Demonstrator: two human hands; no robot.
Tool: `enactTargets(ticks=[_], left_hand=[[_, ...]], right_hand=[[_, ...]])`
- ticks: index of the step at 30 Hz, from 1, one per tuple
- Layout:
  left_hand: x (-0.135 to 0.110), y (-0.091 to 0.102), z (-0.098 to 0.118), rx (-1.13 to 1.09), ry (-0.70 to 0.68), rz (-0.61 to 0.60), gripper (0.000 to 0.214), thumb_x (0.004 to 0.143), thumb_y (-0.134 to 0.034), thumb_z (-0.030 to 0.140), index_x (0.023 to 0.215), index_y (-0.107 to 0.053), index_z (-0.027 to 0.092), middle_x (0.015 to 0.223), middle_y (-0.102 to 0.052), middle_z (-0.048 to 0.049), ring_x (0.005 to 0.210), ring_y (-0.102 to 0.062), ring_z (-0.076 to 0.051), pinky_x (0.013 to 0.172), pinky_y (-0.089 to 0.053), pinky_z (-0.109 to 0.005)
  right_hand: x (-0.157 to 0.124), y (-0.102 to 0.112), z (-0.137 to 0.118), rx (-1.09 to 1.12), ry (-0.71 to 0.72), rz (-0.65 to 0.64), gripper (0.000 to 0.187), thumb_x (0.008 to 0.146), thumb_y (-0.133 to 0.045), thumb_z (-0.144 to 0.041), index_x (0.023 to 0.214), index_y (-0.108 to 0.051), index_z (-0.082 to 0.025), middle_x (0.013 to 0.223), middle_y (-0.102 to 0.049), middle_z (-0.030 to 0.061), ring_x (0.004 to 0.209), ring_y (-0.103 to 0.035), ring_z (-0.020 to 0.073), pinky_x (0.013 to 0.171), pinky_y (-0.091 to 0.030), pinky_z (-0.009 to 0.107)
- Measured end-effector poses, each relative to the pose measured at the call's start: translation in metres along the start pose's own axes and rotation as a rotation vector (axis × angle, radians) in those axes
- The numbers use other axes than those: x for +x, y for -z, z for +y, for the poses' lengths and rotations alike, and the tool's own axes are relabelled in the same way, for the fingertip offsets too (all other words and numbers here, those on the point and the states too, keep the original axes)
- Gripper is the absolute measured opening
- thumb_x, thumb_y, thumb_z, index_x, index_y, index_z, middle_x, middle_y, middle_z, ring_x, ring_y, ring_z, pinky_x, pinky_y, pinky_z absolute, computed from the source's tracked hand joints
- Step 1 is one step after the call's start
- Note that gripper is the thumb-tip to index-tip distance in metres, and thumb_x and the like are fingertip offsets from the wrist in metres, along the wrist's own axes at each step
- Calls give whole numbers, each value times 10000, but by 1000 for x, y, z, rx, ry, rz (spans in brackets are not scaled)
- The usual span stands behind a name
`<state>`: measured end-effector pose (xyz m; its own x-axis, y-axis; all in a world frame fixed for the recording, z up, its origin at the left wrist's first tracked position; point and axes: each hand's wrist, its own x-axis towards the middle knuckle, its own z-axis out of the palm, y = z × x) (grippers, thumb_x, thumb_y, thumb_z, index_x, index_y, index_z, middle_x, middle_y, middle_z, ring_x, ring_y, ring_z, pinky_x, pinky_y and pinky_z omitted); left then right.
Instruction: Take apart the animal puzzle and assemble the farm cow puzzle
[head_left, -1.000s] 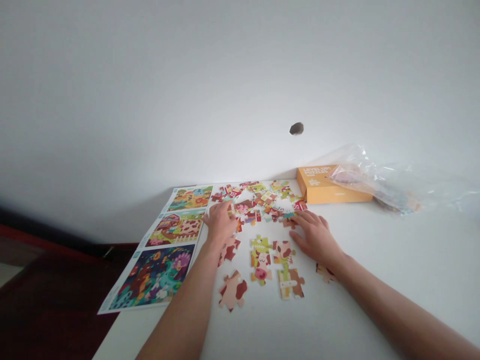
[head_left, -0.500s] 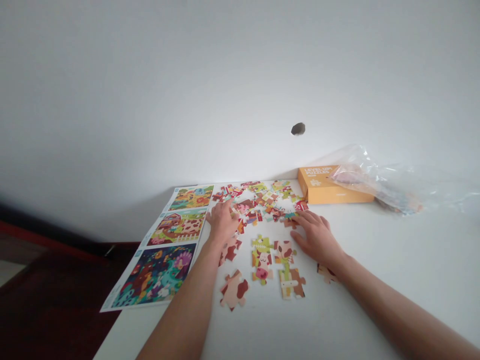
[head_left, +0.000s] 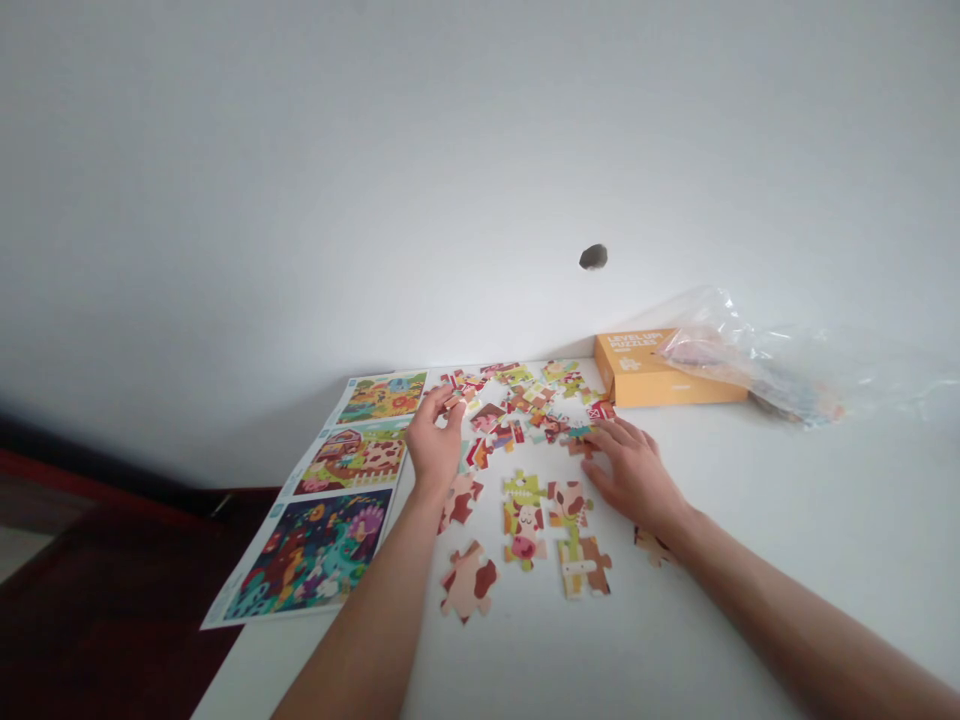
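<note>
My left hand is raised slightly over the left side of the loose pieces, its thumb and fingers pinching a puzzle piece that is partly hidden. My right hand lies with fingers stretched out, the fingertips touching pieces at the right of the heap. Nearer to me, a cow-face puzzle piece joins a green one above it. Beside them lie a brown-spotted piece and a fence piece. A cream piece with a brown patch sits apart at the lower left.
A picture sheet with three printed scenes lies along the table's left edge. Behind my right hand stand an orange puzzle box and a clear plastic bag with contents. A white wall with a hole rises behind the table.
My left hand has gone from fingers reaching over the pieces to a raised pinch with a piece in it. My right hand has hardly moved.
</note>
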<state>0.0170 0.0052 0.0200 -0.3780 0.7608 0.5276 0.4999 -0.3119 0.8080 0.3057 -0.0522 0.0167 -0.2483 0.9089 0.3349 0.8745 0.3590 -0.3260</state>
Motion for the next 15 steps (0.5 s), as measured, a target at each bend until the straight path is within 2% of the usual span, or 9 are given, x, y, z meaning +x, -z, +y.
enactTargets(ticks=[4,8,10,12,15], left_hand=[[-13,-2,37,-134,-8,-247,241,808,-703,317,1017,-705,197,955,-739,-45,869,-691,-187,833,-543,-307],[-31,-6,69,-225,-10,-581,207,771,-753,332,923,-747,191,898,-742,-45,824,-689,-179,782,-546,-277],[-39,-8,75,-295,28,-816,193,773,-753,331,902,-751,188,868,-738,-42,807,-687,-173,769,-548,-271],[-42,-9,77,-336,69,-970,211,767,-756,345,912,-749,191,862,-735,-39,795,-684,-173,754,-551,-274],[-36,-5,75,-302,61,-1023,237,797,-723,373,954,-741,196,916,-737,-53,848,-683,-194,801,-552,-313]], right_hand=[[2,10,-5,156,72,156,278,913,-562,-337,1158,-633,-226,1234,-643,104,1197,-525,294,992,-423,476],[-2,24,-19,357,194,125,270,927,-575,-370,1158,-614,-234,1099,-688,74,1030,-602,232,909,-455,399],[-5,27,-26,420,225,76,209,939,-564,-365,1087,-632,-235,1030,-701,60,963,-612,212,877,-454,378],[-8,28,-31,457,211,30,171,951,-545,-365,976,-642,-226,969,-705,54,906,-616,197,849,-451,360],[-10,28,-33,479,133,-2,232,960,-515,-368,815,-605,-210,824,-682,33,784,-606,169,793,-451,330]])
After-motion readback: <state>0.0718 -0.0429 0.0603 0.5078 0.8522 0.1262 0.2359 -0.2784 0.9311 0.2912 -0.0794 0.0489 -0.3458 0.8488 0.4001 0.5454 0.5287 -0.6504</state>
